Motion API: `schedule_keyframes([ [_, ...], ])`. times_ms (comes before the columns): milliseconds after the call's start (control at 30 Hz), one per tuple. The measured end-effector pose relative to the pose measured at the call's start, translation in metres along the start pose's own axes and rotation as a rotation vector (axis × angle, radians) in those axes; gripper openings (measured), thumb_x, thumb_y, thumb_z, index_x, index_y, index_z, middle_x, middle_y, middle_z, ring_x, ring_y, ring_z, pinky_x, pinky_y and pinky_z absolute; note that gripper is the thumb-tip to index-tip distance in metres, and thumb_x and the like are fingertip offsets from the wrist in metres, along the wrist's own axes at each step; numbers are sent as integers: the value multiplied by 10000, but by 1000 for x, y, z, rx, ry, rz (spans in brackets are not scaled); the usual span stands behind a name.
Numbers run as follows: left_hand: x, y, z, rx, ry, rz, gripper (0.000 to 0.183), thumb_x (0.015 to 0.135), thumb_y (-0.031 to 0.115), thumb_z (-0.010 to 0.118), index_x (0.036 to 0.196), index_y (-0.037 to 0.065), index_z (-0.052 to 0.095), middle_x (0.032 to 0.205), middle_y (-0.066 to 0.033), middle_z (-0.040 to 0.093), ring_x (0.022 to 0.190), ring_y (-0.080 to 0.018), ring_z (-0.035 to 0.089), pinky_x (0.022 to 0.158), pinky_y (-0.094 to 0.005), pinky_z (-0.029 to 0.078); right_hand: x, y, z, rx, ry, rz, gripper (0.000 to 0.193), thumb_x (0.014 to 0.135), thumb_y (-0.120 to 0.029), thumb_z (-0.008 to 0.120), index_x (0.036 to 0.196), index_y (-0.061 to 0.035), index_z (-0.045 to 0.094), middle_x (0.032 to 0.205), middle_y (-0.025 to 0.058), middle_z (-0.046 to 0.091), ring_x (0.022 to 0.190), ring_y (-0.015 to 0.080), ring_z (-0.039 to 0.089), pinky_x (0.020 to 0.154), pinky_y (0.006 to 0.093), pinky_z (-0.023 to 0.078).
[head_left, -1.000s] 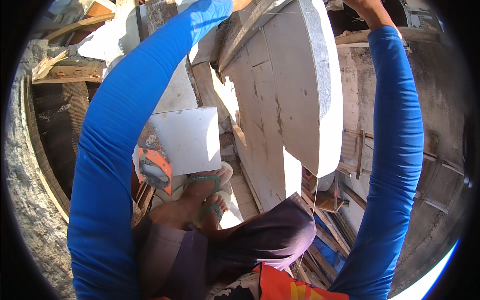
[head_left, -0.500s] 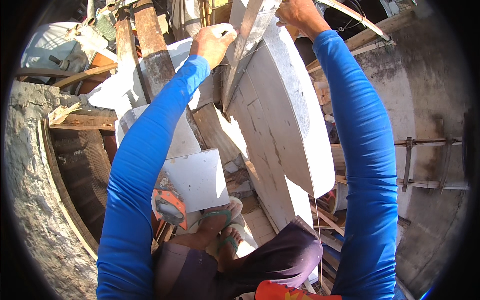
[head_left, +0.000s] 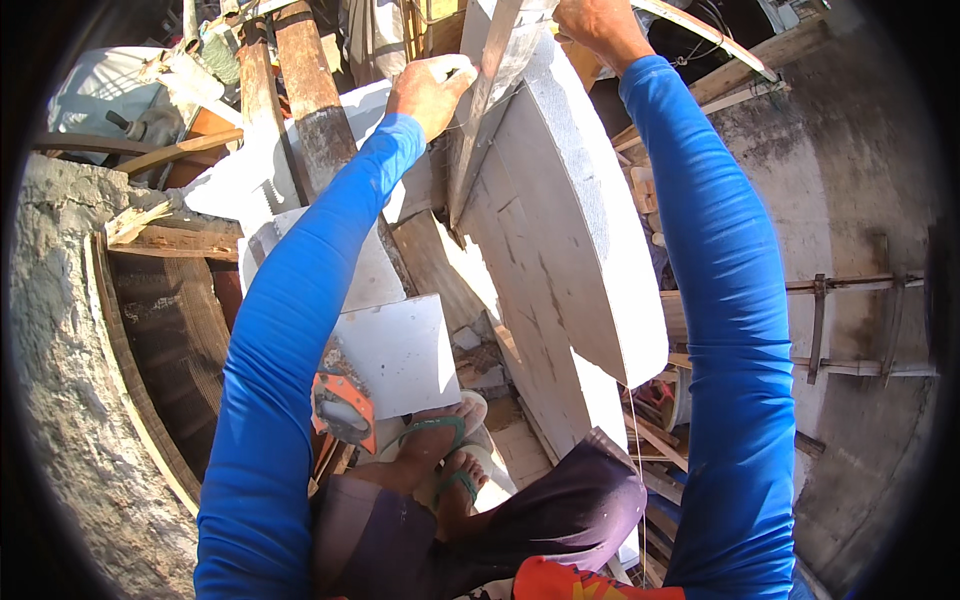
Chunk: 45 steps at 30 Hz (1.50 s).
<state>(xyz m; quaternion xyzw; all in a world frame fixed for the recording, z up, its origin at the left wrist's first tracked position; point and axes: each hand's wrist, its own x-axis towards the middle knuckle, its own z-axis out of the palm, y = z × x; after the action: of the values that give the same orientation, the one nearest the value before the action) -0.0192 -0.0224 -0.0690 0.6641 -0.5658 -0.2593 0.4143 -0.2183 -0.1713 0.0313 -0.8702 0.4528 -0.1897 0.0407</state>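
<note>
My left hand [head_left: 428, 96] is closed, with thumb and fingers pinched beside an upright wooden plank [head_left: 478, 125]. A thin line runs near its fingers, but what they hold is too small to make out. At the top edge my right hand [head_left: 603, 35] has its fingers curled on the plank's far right side; the fingertips are hidden. Between my arms leans a long, thick white slab [head_left: 560, 220] with a grainy edge and a tapered lower end. From that end a thin string [head_left: 636, 450] hangs down past my knee.
A white square piece [head_left: 398, 355] lies above my sandalled feet, beside an orange-and-grey handle [head_left: 345, 410] like a handsaw's. Weathered boards [head_left: 310, 100] stand at upper left. Rough masonry [head_left: 60, 350] borders the left; a stained grey wall [head_left: 860, 200] with wooden strips is at right.
My left hand has shifted very slightly right and down, and my right hand slightly up. The view has moved a little; both hands keep nearly the same pose.
</note>
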Motion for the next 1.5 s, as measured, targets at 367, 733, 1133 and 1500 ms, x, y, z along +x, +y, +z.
schedule_keyframes([
  [367, -32, 4, 10, -596, -128, -376, 161, 999, 174, 627, 1063, 81, 743, 768, -11, 622, 637, -110, 576, 538, -281, 471, -156, -34, -63, 1780, -182, 534, 382, 1090, -274, 535, 1313, 34, 569, 785, 6, 549, 700, 108, 623, 773, 341, 672],
  [733, -58, 22, 19, -1075, -235, -455, 231, 1057, 113, 523, 1210, 15, 666, 828, 7, 551, 678, -79, 504, 557, -217, 403, -103, -30, -31, 987, -128, 446, 295, 1068, -293, 560, 1028, -23, 671, 727, 17, 587, 628, 80, 564, 666, 322, 622],
  [1133, -60, 7, 22, -1208, -210, -428, 164, 1026, 136, 590, 1144, 44, 655, 742, 50, 514, 554, -33, 459, 452, -195, 361, 3, -4, -43, 1019, -108, 241, 488, 1084, -306, 541, 1374, 87, 560, 1348, 190, 644, 1186, 298, 662, 1085, 411, 515],
  [1500, -57, 7, 18, -1143, -287, -402, 187, 1051, 169, 573, 1180, 46, 631, 746, 79, 444, 573, -17, 402, 493, -176, 295, -99, -64, -68, 1593, 235, 734, 360, 1103, -321, 519, 1154, -11, 694, 640, -84, 430, 662, 93, 418, 718, 294, 443],
])
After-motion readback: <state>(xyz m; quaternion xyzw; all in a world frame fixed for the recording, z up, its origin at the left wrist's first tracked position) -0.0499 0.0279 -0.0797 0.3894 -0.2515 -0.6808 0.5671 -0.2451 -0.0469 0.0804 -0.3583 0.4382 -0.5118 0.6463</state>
